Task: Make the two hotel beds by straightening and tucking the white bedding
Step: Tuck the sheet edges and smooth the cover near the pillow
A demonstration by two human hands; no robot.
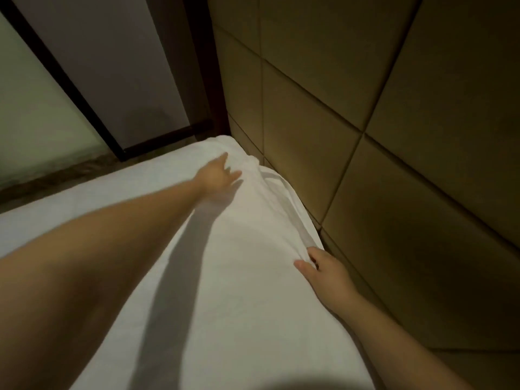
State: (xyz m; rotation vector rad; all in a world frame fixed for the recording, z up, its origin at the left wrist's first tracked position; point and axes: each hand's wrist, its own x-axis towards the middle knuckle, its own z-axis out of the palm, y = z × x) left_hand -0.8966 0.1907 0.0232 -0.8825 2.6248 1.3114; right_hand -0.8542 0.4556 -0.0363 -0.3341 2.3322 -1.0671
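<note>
I see the white bedding covering the bed, which fills the middle of my view and narrows toward its far corner. The padded wall runs along the bed's right edge, touching or nearly touching it, so there is almost no room on that side. Along the left edge a strip of floor lies open, bounded by a dark frame. A ridge of wrinkles follows the right edge from the corner down. The left hand reaches to the far corner, blurred, its fingers apart and stretched onto the bedding. The right hand sits at the right edge just beside the wall, thumb and fingers pinching a fold of bedding.
</note>
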